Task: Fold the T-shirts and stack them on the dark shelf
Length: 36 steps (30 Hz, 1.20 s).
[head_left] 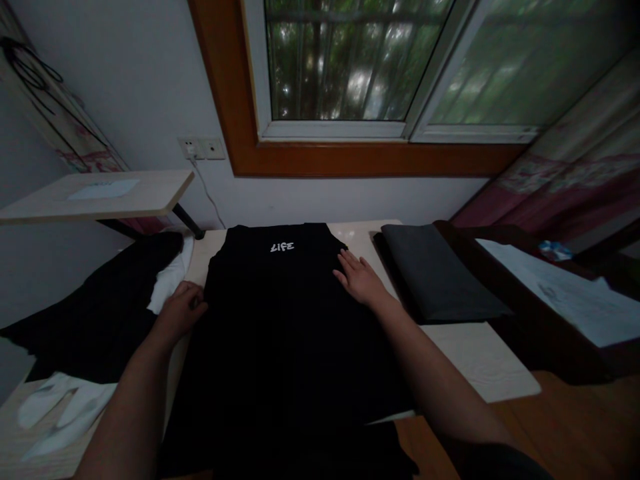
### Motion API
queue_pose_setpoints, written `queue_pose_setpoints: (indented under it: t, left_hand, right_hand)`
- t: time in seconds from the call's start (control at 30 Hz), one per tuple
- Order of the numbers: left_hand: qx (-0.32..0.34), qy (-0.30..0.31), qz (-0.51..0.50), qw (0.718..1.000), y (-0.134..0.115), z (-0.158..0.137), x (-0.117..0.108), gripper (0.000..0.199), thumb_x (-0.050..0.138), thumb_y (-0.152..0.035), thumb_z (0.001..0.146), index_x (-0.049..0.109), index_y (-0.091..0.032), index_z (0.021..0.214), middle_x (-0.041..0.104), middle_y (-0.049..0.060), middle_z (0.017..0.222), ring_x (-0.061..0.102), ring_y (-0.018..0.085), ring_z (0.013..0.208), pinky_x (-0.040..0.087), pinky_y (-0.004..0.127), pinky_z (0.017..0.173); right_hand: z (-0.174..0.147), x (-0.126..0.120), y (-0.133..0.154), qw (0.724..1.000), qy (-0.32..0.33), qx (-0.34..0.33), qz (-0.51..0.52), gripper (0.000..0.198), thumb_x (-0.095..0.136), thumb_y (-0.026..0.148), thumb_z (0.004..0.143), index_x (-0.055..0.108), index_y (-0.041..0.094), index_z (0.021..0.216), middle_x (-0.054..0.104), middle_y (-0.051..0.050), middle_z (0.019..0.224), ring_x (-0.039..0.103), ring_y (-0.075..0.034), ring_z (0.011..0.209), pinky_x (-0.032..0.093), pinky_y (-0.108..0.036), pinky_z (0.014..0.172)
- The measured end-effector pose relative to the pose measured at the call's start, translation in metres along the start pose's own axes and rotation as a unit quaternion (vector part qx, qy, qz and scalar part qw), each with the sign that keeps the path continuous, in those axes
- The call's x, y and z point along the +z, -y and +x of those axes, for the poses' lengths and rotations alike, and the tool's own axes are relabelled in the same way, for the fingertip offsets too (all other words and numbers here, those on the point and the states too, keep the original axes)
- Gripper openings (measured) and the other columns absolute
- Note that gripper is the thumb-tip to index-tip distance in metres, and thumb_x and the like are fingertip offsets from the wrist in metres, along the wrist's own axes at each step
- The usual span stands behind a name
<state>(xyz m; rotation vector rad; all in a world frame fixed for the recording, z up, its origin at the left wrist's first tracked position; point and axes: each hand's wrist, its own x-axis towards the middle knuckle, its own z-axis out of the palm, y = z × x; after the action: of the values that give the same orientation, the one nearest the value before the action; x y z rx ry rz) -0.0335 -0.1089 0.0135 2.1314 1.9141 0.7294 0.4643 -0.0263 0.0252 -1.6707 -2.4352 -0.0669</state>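
A black shirt (295, 320) lies spread over the table in front of me, with small white lettering (283, 247) near its far edge. Its near end hangs past the table's front edge. At its left edge my left hand (181, 308) is closed, fingers curled and thumb and fingertips pinching the fabric. My right hand (361, 279) lies flat on the shirt's upper right side, fingers stretched out.
Left are a black cloth (110, 300), white pieces (65, 413) and a raised shelf (165, 193). A folded dark grey cloth (440, 273) lies right. A white sheet (565, 287) rests on dark furniture farther right. Behind are a window (360, 130) and a socket (201, 148).
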Motion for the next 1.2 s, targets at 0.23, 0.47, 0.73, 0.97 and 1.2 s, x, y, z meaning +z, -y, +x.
queue_pose_setpoints:
  t: [0.23, 0.47, 0.73, 0.97, 1.2]
  left_hand:
    - [0.005, -0.003, -0.008, 1.0, 0.003, -0.001, 0.001, 0.009, 0.055, -0.031, 0.078, 0.052, -0.023, 0.078, 0.055, 0.003, 0.095, 0.057, 0.021, 0.094, 0.047, 0.034, 0.085]
    - [0.013, -0.006, -0.002, 1.0, 0.003, 0.0, 0.0, 0.009, 0.055, -0.032, 0.079, 0.053, -0.023, 0.077, 0.054, 0.003, 0.096, 0.058, 0.021, 0.092, 0.047, 0.035, 0.087]
    - [0.006, -0.015, -0.016, 1.0, 0.002, 0.001, 0.0, 0.01, 0.056, -0.032, 0.075, 0.054, -0.022, 0.075, 0.052, 0.003, 0.093, 0.055, 0.02, 0.084, 0.047, 0.035, 0.079]
    - [0.014, -0.027, -0.014, 0.999, 0.002, 0.002, 0.0, 0.009, 0.058, -0.03, 0.073, 0.053, -0.023, 0.072, 0.053, 0.003, 0.091, 0.056, 0.022, 0.088, 0.048, 0.037, 0.085]
    - [0.019, -0.023, -0.004, 1.0, 0.003, 0.002, 0.0, 0.009, 0.058, -0.03, 0.073, 0.053, -0.023, 0.072, 0.054, 0.003, 0.091, 0.055, 0.023, 0.09, 0.047, 0.038, 0.087]
  right_hand:
    - [-0.001, 0.001, -0.01, 0.997, 0.046, 0.058, -0.007, 0.068, 0.025, 0.058, 0.103, 0.034, 0.019, 0.158, 0.022, -0.006, 0.167, 0.019, -0.03, 0.155, 0.02, -0.056, 0.123]
    - [-0.001, 0.006, -0.019, 0.996, 0.042, 0.079, -0.006, 0.066, 0.023, 0.059, 0.103, 0.033, 0.024, 0.158, 0.021, -0.002, 0.168, 0.018, -0.032, 0.155, 0.021, -0.058, 0.123]
    - [-0.001, 0.005, -0.02, 0.995, 0.043, 0.093, -0.005, 0.063, 0.023, 0.051, 0.104, 0.032, 0.023, 0.159, 0.022, -0.003, 0.168, 0.019, -0.034, 0.154, 0.023, -0.058, 0.122]
    - [-0.002, 0.014, -0.027, 0.994, 0.017, 0.106, -0.014, 0.059, 0.026, 0.049, 0.104, 0.032, 0.029, 0.159, 0.025, -0.001, 0.167, 0.022, -0.034, 0.153, 0.025, -0.058, 0.121]
    - [-0.001, 0.014, -0.029, 0.991, 0.007, 0.13, -0.019, 0.058, 0.024, 0.047, 0.104, 0.038, 0.025, 0.157, 0.028, -0.001, 0.166, 0.026, -0.035, 0.151, 0.026, -0.057, 0.121]
